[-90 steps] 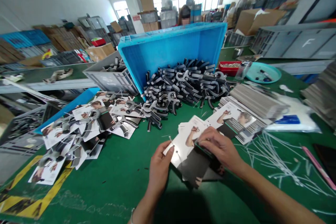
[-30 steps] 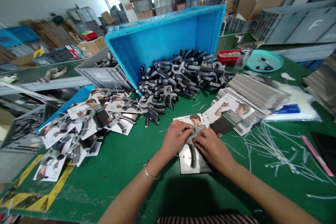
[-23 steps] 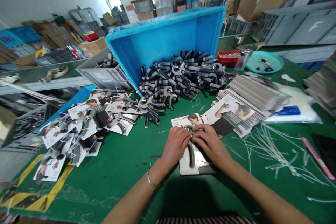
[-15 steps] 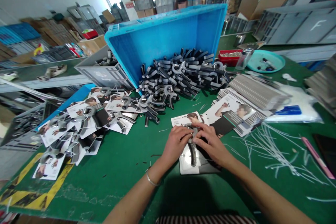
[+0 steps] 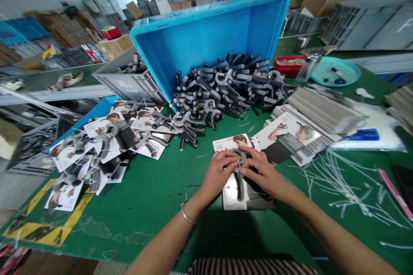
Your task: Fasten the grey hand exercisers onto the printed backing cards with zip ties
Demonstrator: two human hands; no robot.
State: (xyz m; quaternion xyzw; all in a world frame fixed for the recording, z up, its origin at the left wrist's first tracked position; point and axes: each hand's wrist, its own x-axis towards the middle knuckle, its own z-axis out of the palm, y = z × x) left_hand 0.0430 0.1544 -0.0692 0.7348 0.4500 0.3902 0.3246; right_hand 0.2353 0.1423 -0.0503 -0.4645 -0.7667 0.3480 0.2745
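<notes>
A grey and black hand grip strengthener (image 5: 239, 185) lies on a printed backing card (image 5: 228, 201) in front of me. My left hand (image 5: 220, 171) presses down from the left, its thumb and fingers pinched together over the strengthener's upper part. From the right, my right hand (image 5: 260, 172) meets it with bent fingers in a pinch. A small pale piece, which looks like a zip tie (image 5: 239, 164), shows between the fingertips; most of it is hidden. Another printed card (image 5: 284, 137) lies just beyond my right hand, on the stack.
A tipped blue crate (image 5: 206, 30) spills many grip strengtheners (image 5: 222, 90) onto the green table (image 5: 155, 219). Carded strengtheners (image 5: 106, 142) are piled at left. Loose zip ties (image 5: 342, 184), a pink cutter (image 5: 394, 193), a red tray (image 5: 289, 68) and a turquoise plate (image 5: 350, 71) are at right.
The view has shifted slightly, so the scene sits a little differently. Both hands stay on the strengthener, with fingertips drawn together at its middle.
</notes>
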